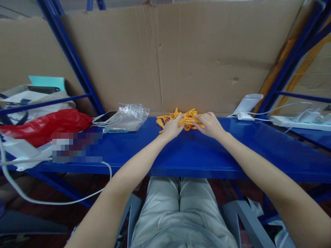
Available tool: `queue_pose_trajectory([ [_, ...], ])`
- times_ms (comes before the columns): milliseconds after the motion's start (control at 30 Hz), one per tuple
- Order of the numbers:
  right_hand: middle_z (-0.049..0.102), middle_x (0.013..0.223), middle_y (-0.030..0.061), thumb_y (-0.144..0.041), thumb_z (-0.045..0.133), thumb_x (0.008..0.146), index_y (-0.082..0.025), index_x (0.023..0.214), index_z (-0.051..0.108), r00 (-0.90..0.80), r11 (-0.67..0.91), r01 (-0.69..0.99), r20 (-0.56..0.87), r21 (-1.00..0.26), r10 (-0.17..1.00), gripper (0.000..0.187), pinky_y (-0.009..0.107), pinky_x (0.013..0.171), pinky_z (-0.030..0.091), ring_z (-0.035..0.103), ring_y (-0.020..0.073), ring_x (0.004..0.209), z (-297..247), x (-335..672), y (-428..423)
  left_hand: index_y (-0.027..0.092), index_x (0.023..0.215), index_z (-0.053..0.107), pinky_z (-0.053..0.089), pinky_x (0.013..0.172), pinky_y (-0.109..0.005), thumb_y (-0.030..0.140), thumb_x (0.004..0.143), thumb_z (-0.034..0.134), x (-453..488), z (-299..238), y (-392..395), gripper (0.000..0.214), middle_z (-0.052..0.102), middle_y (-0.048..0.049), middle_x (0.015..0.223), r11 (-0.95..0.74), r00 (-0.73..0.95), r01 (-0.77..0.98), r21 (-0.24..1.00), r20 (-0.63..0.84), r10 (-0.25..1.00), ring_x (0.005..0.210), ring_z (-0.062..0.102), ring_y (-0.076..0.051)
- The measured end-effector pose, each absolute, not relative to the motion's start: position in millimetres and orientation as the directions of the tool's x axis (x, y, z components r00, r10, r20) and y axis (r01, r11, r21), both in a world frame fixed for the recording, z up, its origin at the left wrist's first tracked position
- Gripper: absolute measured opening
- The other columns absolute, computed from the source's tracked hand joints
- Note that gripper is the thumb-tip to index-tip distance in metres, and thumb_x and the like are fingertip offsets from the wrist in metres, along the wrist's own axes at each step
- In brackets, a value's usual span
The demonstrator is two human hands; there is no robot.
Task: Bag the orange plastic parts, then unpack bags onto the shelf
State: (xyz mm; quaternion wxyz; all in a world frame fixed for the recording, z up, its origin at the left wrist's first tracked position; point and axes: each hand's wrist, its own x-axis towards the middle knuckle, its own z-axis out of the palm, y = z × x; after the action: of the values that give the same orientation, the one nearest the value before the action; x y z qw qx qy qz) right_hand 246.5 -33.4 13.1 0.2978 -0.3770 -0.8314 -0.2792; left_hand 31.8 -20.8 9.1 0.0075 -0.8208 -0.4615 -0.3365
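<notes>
A heap of yellow-orange plastic pieces (pixel 172 115) lies on the blue shelf top near the cardboard. Several have slim stems and round cupped ends; their exact kind I cannot make out. At the heap's front left, my left hand (pixel 172 128) has its fingers closed on some of the pieces. From the other side my right hand (pixel 210 124) reaches in, its thumb and fingers closed around the right ends of long yellow pieces between the hands. Parts of the heap are hidden behind my fingers.
The blue shelf top (pixel 196 155) ends close to my lap, with a cardboard sheet (pixel 193 58) behind. Left stand a clear plastic packet (pixel 129 119), a phone (pixel 105 117) and a red bag (pixel 51 125). A white power strip (pixel 297 123) and cables lie right. Blue posts flank both sides.
</notes>
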Motion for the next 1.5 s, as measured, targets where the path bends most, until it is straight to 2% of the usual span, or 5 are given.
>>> queue_pose_trajectory([
  [200, 0.067, 0.117, 0.0169, -0.048, 0.039, 0.096, -0.016, 0.121, 0.058, -0.325, 0.658, 0.741, 0.785, -0.136, 0.528, 0.045, 0.044, 0.094, 0.047, 0.062, 0.0281, 0.11, 11.5, 255.8, -29.0, 0.023, 0.116, 0.056, 0.049, 0.078, -0.034, 0.028, 0.09, 0.055, 33.5, 14.1, -25.1, 0.027, 0.071, -0.0039, 0.086, -0.554, 0.283, 0.766, 0.327, 0.602, 0.747, 0.084, 0.069, -0.023],
  [400, 0.07, 0.094, 0.0079, -0.074, 0.051, 0.08, -0.022, 0.113, 0.056, -0.15, 0.657, 0.409, 0.664, -0.633, 0.733, 0.062, 0.035, 0.067, 0.056, 0.068, 0.0205, 0.076, 14.7, 252.4, -23.8, 0.026, 0.113, 0.058, 0.048, 0.081, -0.03, 0.025, 0.089, 0.057, 31.5, 19.2, -25.5, 0.025, 0.071, -0.0014, 0.096, -0.592, 0.246, 0.727, 0.348, 0.673, 0.697, 0.088, 0.067, -0.019],
  [833, 0.055, 0.061, -0.0037, -0.07, 0.07, 0.067, -0.021, 0.081, 0.053, -0.196, 0.405, -0.032, 0.403, -0.914, 0.894, 0.053, 0.024, 0.044, 0.044, 0.049, 0.0092, 0.045, 23.2, 247.3, -33.9, 0.022, 0.114, 0.063, 0.052, 0.083, -0.029, 0.019, 0.086, 0.06, 28.0, 13.5, -17.6, 0.028, 0.073, -0.0038, 0.103, -0.671, 0.29, 0.717, 0.19, 0.794, 0.535, 0.091, 0.068, -0.018],
  [1133, 0.063, 0.064, -0.0003, -0.057, 0.081, 0.059, -0.019, 0.078, 0.063, -0.306, 0.39, 0.163, 0.33, -0.906, 0.893, 0.047, 0.029, 0.059, 0.05, 0.058, 0.0142, 0.059, 25.1, 255.5, -36.1, 0.025, 0.126, 0.061, 0.052, 0.076, -0.026, 0.029, 0.092, 0.057, 26.3, 10.7, -17.9, 0.034, 0.071, -0.0063, 0.101, -0.599, 0.423, 0.8, -0.039, 0.745, 0.516, 0.093, 0.068, -0.02],
  [1500, 0.074, 0.098, 0.0076, -0.047, 0.067, 0.078, -0.018, 0.1, 0.074, -0.374, 0.659, 0.634, 0.585, -0.405, 0.719, 0.037, 0.039, 0.08, 0.051, 0.068, 0.0261, 0.088, 12.7, 256.8, -18.9, 0.025, 0.13, 0.058, 0.052, 0.079, -0.028, 0.026, 0.093, 0.053, 27.1, 13.1, -20.0, 0.037, 0.07, -0.0093, 0.11, -0.579, 0.431, 0.816, -0.008, 0.676, 0.598, 0.096, 0.067, -0.021],
])
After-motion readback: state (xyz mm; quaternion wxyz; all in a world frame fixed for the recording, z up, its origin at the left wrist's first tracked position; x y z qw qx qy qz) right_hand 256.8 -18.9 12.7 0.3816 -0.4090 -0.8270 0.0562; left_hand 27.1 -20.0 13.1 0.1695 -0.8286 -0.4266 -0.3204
